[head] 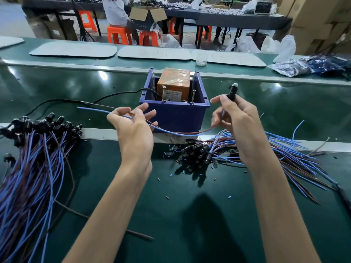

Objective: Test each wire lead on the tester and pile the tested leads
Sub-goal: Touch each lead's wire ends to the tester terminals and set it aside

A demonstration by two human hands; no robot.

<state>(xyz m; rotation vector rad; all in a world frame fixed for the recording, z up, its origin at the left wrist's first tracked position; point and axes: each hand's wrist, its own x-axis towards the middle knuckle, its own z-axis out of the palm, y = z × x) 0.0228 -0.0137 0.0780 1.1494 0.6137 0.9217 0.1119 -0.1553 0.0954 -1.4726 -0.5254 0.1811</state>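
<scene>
Right hand (pixel 235 114) clamped round the black lamp socket (pixel 231 95) of one wire lead (pixel 182 134), bulb end up, held just right of the tester (pixel 173 84), an orange box sitting in a blue plastic bin (pixel 171 114). The lead's blue and brown wires sag from that hand across the bin front to the left hand (pixel 133 126). There the fingers are splayed and loose, with the wires running across them and the bare tips sticking out past it to the left. Cannot tell whether the thumb actually nips them. Two upright screws (pixel 163 93) on the tester look like the contact posts. The lead reads as very light and limp. The thin insulated wire will droop and swing, so it needs a hold at both ends. The socket is the one rigid part and the best grip. The glass bulb looks fragile, so keep fingers off it. For aiming, pinch the wires close to the stripped tips. Pile of leads on the left (pixel 38 149) probably tested, tangle on the right (pixel 266 149) probably waiting. Loose leads snag easily.
</scene>
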